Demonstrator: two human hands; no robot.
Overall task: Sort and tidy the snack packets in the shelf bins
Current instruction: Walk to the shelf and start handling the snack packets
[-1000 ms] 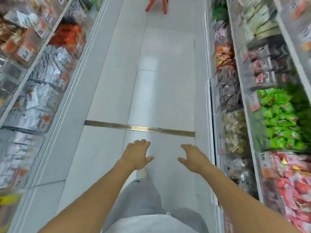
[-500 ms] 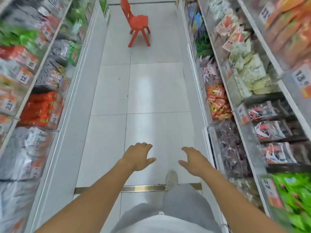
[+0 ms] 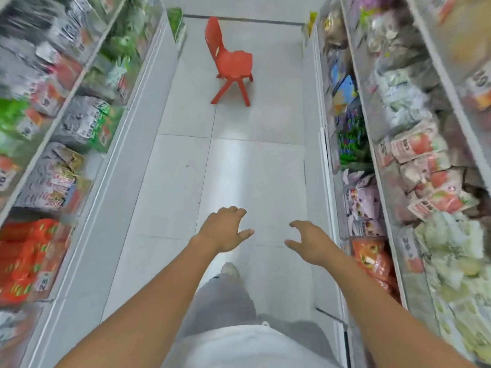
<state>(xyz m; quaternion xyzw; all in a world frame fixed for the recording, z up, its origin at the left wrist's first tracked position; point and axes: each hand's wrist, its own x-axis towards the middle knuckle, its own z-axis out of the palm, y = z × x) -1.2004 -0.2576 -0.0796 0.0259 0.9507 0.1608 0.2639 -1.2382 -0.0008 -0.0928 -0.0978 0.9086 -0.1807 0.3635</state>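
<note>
Left edge of frame: the left shelf (image 3: 148, 83) is running from bottom left toward upper centre, its clear-fronted bins tilting packets out toward the aisle, presumably so labels face a shopper. Orange-red packets (image 3: 25, 264) are sitting in the lower-left bin, silver packets (image 3: 51, 181) in the bin above them, green-and-silver ones (image 3: 87, 123) further up; all motion-blurred, so print is unreadable. Centre: the white tiled floor (image 3: 180, 187) is filling the aisle, with a red plastic chair (image 3: 229, 62) standing upright at upper centre, well apart from both hands, likely parked there as a seat or step for working the bins. Left hand (image 3: 221, 231) is hovering over the floor at centre, palm down, fingers loosely spread, gripping nothing. Right hand (image 3: 309, 241) is hovering just beside it, same pose, fingers relaxed and empty. Both arms are reaching forward at waist height, reading as balance while walking, not a reach, since neither is pointing at a bin. One shoe (image 3: 229, 269) is showing below the hands, mid-stride by the look of it. Right side: the right shelf (image 3: 325, 160) is carrying orange packets (image 3: 372, 258) at lower right, nearest the right hand but not touching, purple-white packets (image 3: 364, 200) above, pink-and-white packets (image 3: 425, 179) and pale green ones (image 3: 457, 251) on the upper tier. Judgement: sorting not yet started at this stretch; person is probably moving along to pick a bin.
</note>
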